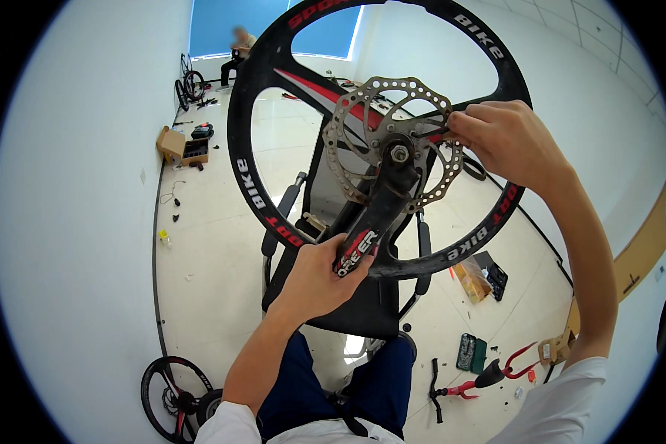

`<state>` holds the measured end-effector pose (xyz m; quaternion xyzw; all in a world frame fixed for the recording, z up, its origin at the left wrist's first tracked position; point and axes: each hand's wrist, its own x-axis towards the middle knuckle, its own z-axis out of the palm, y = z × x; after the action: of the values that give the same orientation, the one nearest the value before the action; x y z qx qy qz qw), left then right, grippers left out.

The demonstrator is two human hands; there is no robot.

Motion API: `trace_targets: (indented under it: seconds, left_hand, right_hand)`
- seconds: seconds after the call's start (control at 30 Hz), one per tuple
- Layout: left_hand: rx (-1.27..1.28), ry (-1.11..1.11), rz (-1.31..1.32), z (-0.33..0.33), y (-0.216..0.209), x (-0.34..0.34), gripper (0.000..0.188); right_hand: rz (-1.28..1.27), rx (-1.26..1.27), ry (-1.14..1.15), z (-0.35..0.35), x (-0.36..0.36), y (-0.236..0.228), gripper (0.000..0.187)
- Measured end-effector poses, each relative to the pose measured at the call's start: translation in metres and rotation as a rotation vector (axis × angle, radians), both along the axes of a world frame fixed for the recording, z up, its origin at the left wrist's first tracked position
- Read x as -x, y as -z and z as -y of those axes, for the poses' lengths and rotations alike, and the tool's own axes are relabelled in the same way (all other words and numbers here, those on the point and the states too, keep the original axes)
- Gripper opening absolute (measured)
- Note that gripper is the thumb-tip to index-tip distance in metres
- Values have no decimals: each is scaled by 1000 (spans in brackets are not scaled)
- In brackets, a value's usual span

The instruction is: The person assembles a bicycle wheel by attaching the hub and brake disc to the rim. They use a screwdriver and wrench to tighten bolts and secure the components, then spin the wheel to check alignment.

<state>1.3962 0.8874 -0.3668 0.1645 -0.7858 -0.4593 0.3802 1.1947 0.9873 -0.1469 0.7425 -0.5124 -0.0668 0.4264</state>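
Note:
A black bicycle wheel (pixel 242 126) with wide spokes and red and white markings stands upright before me. A perforated metal disc brake rotor (pixel 440 189) sits at its hub, with an axle nut (pixel 399 154) in the middle. My left hand (pixel 314 281) is wrapped round the lower part of a black fork leg (pixel 385 192) that reaches the axle. At the rotor's right side, my right hand (pixel 503 140) pinches a thin dark tool (pixel 428 134), apparently a hex key. Its tip points at the bolts round the hub; whether it sits in one is hidden.
Behind the wheel stands a black office chair (pixel 366 318). Another wheel (pixel 146 396) lies lower left. On the right floor are a red bike frame (pixel 488 376), a green toolbox (pixel 469 352) and a black case (pixel 498 283). An open carton (pixel 172 144) and a seated person (pixel 238 52) are farther back.

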Motion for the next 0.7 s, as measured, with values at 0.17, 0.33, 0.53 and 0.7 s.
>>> trace_targets:
  seconds: [0.17,0.33,0.53,0.7]
  left_hand:
    - [-2,33,21,-3,2,5,28]
    - [-2,77,49,-6,1,8,27]
    - [-8,106,53,-8,5,13,27]
    - [-8,107,64,-9,0,14,28]
  right_hand:
    - [-88,-45,10,-3,0,-15,8]
    - [-186,-35,-28,-3,4,-19,13]
    - [-231,-61,-21,-6,-2,-25,18]
    - [-214,-75,-27,-6,0,-25,15]
